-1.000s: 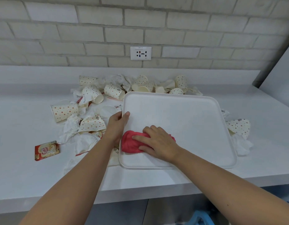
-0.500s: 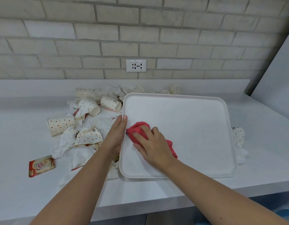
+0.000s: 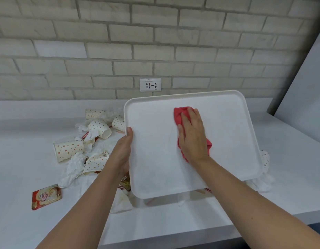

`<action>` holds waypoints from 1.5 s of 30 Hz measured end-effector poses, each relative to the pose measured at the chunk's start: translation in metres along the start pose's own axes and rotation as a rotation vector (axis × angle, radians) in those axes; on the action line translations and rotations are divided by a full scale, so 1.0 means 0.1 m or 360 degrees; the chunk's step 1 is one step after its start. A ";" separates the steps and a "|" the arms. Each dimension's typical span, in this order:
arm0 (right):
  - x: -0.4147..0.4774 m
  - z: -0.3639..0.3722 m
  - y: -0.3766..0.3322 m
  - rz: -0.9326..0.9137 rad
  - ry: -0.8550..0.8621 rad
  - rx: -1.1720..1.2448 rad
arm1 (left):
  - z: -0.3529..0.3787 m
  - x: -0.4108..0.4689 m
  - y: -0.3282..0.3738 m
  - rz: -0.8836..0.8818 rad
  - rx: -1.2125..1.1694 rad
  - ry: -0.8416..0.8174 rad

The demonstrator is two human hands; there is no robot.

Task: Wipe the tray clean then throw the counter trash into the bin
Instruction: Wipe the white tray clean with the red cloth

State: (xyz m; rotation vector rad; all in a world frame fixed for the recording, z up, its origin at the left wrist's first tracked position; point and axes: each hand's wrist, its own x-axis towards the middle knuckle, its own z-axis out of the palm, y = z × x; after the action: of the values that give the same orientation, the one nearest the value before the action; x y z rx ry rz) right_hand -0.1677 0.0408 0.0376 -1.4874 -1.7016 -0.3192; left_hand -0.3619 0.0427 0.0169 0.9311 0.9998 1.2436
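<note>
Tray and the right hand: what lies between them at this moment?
A red cloth, pressed under the right hand against the tray. The head view shows cloth poking out beyond the fingertips and beside the wrist.

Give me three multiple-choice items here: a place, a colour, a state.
1. The sachet lies: A on the tray; B in a cup; C on the counter.
2. The cloth is: A red; B blue; C green.
3. The tray is: A flat, untouched; B raised at its near edge, gripped by the left hand; C upside down.
1 C, it lies on bare counter; 2 A, red shows under the right hand; 3 B, a shadowed gap shows beneath it.
</note>
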 end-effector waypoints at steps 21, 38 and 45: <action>0.42 0.11 -0.70 -0.0447 -0.0259 -0.0086 | 0.34 -0.13 0.23 0.0328 0.0145 -0.0112; 0.45 -0.31 0.45 -0.0070 0.0050 -0.0117 | 0.37 -0.23 0.42 0.0380 0.0212 -0.0100; 0.49 -0.45 0.97 0.0350 0.0012 -0.0216 | 0.40 -0.28 0.44 0.0382 0.0200 -0.0008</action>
State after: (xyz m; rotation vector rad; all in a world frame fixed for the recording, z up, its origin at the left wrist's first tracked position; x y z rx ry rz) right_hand -0.0581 0.0708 0.0695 -1.7529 -1.5180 -0.3270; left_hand -0.3382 0.0180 0.0731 1.1784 0.9918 1.3882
